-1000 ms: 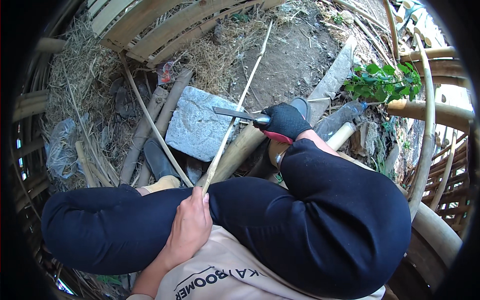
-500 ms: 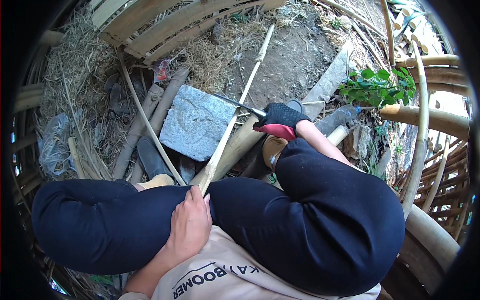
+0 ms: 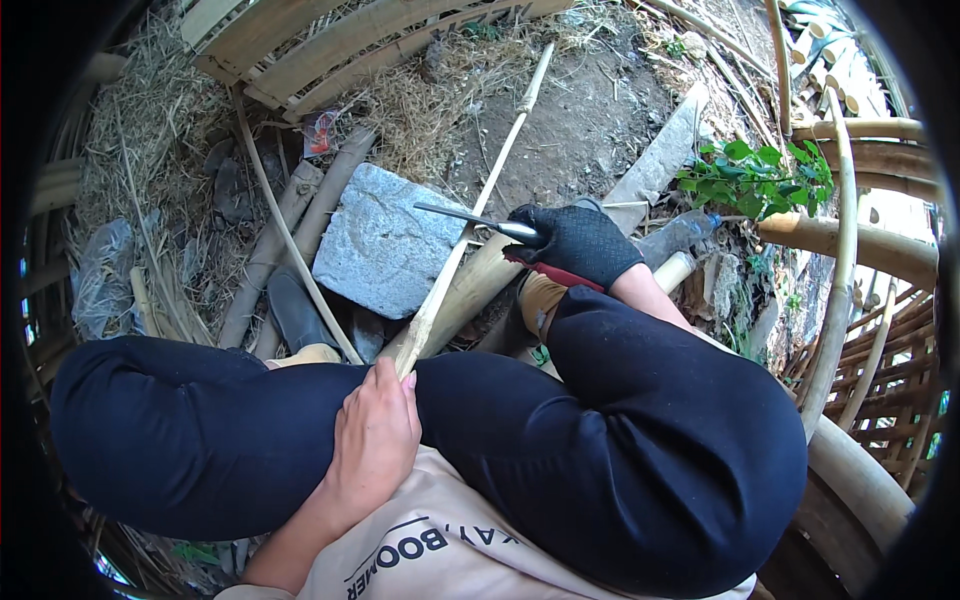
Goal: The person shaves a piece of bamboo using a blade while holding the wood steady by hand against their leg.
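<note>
The person sits low w/ knees up, working a long thin bamboo strip [image 3: 470,235] that runs from the lap up over the dirt ground [image 3: 590,120]. The left hand [image 3: 375,440], bare, is closed around the strip's near end. The right hand [image 3: 580,243], in a black glove, grips a knife [image 3: 470,219] whose blade lies across the strip, above a thick bamboo pole [image 3: 470,295] beside a grey stone block [image 3: 385,250]. I judge the shaving is mid-way: upper part looks untrimmed, approx. half left. Compared w/ 0.5 s ago, the blade sits a bit higher along the strip and the gloved hand is farther from the knee.
</note>
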Available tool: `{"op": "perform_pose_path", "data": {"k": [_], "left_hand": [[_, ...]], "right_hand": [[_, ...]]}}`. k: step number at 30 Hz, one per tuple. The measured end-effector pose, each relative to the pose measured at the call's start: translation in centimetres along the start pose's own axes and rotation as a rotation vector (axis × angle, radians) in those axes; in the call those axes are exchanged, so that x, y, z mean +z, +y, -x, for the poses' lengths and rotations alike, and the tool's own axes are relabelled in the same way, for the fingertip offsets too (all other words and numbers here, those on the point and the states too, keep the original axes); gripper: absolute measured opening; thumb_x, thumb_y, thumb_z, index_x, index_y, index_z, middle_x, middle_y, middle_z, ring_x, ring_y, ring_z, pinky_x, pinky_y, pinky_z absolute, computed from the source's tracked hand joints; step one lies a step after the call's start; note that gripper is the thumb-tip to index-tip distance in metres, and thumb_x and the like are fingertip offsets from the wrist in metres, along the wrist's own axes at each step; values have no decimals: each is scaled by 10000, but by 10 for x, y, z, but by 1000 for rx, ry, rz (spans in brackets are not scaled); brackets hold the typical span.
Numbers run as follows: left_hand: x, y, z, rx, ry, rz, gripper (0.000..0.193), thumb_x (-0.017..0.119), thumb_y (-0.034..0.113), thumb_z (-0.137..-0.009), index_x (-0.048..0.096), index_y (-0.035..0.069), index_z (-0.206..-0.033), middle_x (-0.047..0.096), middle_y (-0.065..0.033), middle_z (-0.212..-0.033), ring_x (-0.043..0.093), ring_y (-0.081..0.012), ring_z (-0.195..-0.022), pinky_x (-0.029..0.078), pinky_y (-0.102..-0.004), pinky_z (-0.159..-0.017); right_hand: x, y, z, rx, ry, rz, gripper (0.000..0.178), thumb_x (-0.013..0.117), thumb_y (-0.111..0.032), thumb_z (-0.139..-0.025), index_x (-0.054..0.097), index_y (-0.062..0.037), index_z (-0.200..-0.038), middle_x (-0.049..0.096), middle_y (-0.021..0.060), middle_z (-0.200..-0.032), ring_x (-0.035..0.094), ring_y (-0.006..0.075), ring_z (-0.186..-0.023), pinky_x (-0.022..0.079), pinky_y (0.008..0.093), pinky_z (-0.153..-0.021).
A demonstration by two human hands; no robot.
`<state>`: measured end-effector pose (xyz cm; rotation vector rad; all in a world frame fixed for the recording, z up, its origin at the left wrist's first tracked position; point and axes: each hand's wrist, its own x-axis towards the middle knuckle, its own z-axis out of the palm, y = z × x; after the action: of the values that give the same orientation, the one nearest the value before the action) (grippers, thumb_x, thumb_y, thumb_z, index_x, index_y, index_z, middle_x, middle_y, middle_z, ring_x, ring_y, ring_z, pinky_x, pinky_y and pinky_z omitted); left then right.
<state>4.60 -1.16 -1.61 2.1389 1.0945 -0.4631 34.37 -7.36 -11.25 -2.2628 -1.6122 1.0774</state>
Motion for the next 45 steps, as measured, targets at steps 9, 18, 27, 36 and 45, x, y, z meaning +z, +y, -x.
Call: {"op": "perform_pose_path", "data": {"k": [9,18,27,36,45], "left_hand": [[17,-9,4,93,13,-154,135,500,80,-1047,470,-48,-1012,629,-304,-875,659,-479,-799,527,-550,-720],[18,-11,7,127,1,-165,113,503,62,-1040,468,-42,-1015,627,-299,-878,653,-476,-795,527,-541,-724],[13,-10,7,97,-14,-111,115,502,51,-1032,474,-59,-1015,631,-329,-882,654,-505,-813,531,-566,-717],[8,-9,7,72,-17,-160,146,516,91,-1045,489,-47,-1005,645,-283,-894,680,-435,-829,556,-501,-746],[8,-15,8,110,18,-76,137,502,39,-1029,475,-89,-1070,618,-354,-916,631,-530,-815,508,-582,-727]], "right_hand": [[39,26,-19,166,-30,105,273,663,-359,-892,778,-166,-1047,766,175,-998,745,364,-950,581,481,-845],[28,75,-38,234,133,306,230,654,-258,-836,793,-138,-974,763,179,-920,753,376,-885,595,491,-795],[7,103,-57,338,202,292,265,643,-292,-871,793,-137,-1026,761,191,-983,746,380,-932,590,480,-836],[26,48,-32,149,37,143,327,680,-379,-864,769,-127,-1052,752,198,-1023,727,385,-988,568,496,-893],[24,69,-59,186,94,339,249,669,-258,-814,794,-152,-1002,769,175,-965,752,363,-937,597,485,-831]]}}
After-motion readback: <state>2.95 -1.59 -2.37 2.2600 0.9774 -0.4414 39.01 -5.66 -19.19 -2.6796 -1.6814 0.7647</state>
